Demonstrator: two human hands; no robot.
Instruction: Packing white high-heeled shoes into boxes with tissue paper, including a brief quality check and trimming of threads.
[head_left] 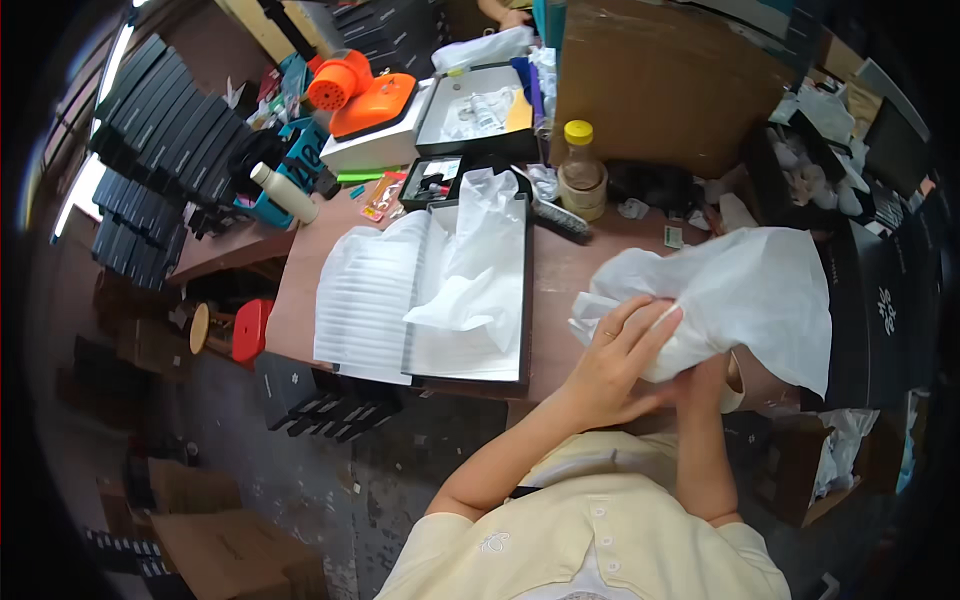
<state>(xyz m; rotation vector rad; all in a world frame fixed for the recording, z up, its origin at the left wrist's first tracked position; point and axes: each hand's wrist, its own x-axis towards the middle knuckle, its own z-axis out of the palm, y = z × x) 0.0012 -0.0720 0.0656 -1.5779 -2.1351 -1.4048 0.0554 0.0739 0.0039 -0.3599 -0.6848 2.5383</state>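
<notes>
A large sheet of thin white tissue paper (pixel 755 300) lies bunched over something at the right side of the table; what it covers is hidden. My left hand (pixel 625 350) grips the near left edge of this paper, its fingers bent and pressed together. Below it, my right hand (pixel 703 388) reaches under the paper, and its fingers are out of sight. Beside the right wrist shows the curved edge of a cream-coloured thing (pixel 735 388). Left of my hands is an open black box (pixel 525 300) with a white inside, holding loose tissue paper (pixel 478 250). Rippled white sheets (pixel 365 290) overlap its left side.
Behind the box are a small black tray (pixel 432 182), a yellow-capped bottle (pixel 580 170) and an orange device (pixel 375 100). A large cardboard box (pixel 670 90) stands at the back. Dark boxes (pixel 885 310) border the right; stacked flat boxes (pixel 165 120) rise far left.
</notes>
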